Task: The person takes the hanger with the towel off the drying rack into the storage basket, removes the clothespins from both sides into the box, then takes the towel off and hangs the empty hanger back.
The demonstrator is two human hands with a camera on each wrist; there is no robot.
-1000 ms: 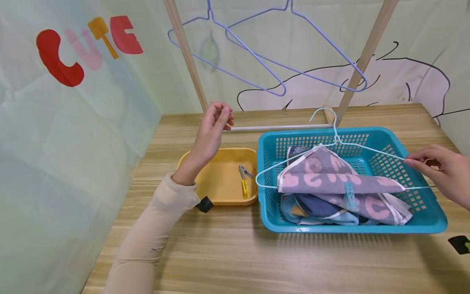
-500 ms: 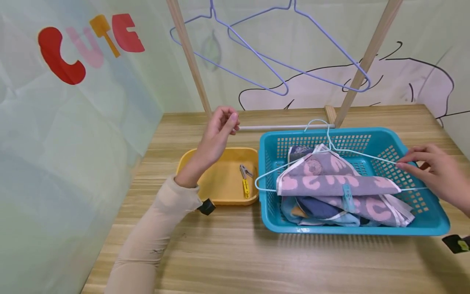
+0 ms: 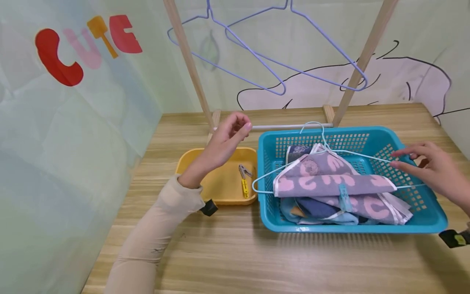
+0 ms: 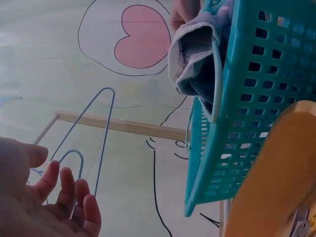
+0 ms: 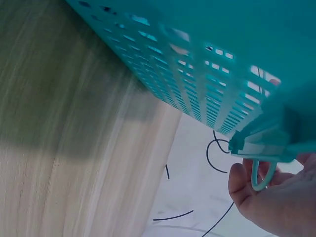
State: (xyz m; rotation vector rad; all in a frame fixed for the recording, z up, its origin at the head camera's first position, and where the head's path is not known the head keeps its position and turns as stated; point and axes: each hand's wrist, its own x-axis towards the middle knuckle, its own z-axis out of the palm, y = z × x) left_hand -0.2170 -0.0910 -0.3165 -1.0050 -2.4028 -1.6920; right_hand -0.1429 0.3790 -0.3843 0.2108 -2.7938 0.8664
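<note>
A pale teal hanger (image 3: 360, 154) lies across the top of the teal basket (image 3: 352, 228), its hook tipped back over the far rim. Folded over its bottom bar is a grey and pink towel (image 3: 315, 185) with white edging, and a teal clip (image 3: 344, 197) sits on the fold. My right hand (image 3: 437, 167) pinches the hanger's right arm between thumb and fingers. In the right wrist view the hanger's rounded end (image 5: 261, 181) shows beside that hand. My left hand (image 3: 224, 143), fingers loosely bent and holding nothing, hovers over the yellow tray, left of the hook.
Inside the yellow tray (image 3: 209, 200) are a grey clip (image 3: 243, 170) and a yellow clip (image 3: 245, 188). Blue and navy cloth (image 3: 319, 210) lies beneath the towel. Behind stands a wooden rack (image 3: 367, 57) with two purple hangers (image 3: 257, 57) hanging above the table (image 3: 235, 257).
My left hand has moved right and slightly down, closer to the hook. The hanger's hook has tipped lower and leftward, and my right hand has shifted left with the hanger's arm.
</note>
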